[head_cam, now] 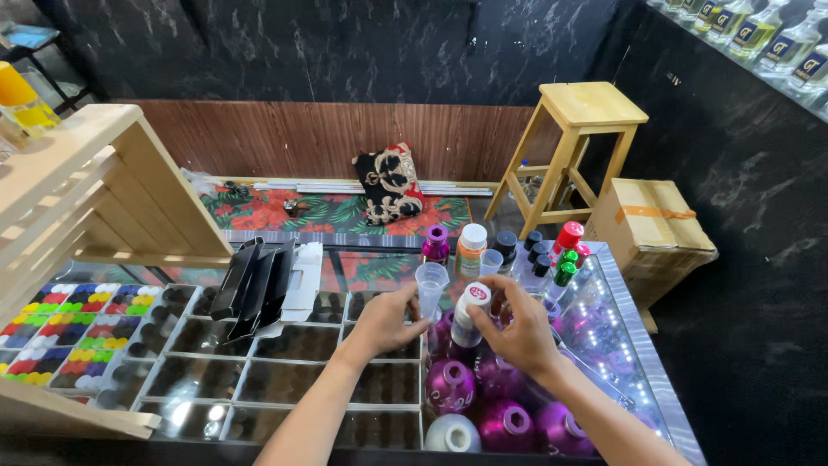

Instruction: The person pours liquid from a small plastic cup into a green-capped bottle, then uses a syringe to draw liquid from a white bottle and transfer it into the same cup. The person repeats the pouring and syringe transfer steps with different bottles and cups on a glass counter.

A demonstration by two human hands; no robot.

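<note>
While we look down at a glass-topped bench [638,345], our left hand [384,321] pinches a small clear plastic cup [430,287] near its base, holding it upright just above the bench. Our right hand [515,326] is curled around the neck of a dark bottle [466,332] with a white cap [473,298], fingertips on the cap. Cup and bottle sit just beside each other, between the hands. As far as we can judge, the cap is still on and the cup looks empty, so any pouring is yet to be done. Round purple bottles [450,386] crowd the bench beneath the hands. Behind stand more small bottles with coloured caps [565,246]. To the left lies a tray of coloured caps [65,332].
</note>
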